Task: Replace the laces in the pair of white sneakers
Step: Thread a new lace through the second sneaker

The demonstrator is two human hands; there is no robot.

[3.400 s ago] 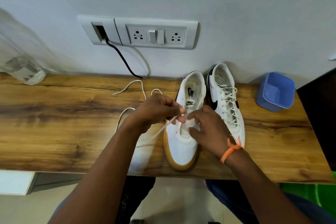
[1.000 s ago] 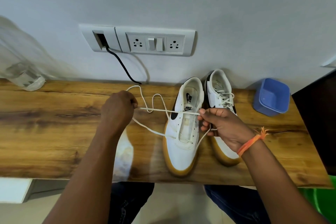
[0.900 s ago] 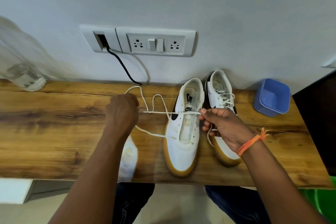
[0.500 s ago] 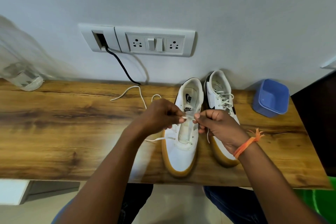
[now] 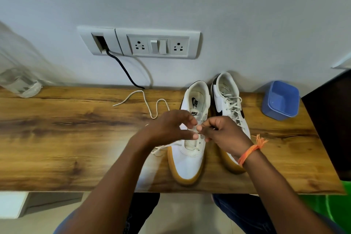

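Head view: at centre frame, two white sneakers stand side by side on a wooden table [image 5: 57,138], the left sneaker [image 5: 190,157] half-laced and the right sneaker [image 5: 226,100] fully laced. The left hand [image 5: 169,127] and right hand [image 5: 226,135] meet over the left sneaker, fingers curled and pinching its lace [image 5: 152,108], whose loose end trails to the upper left. A blue tub [image 5: 279,100] sits at right, with a socket panel [image 5: 157,43] on the wall above.

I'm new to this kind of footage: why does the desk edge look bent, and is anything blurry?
Head view: the wide-angle lens bows the wooden desk and tilts the socket panel; the left-edge clear bottle is smeared; both hands stay fairly sharp; soft, even light, faint shadows.
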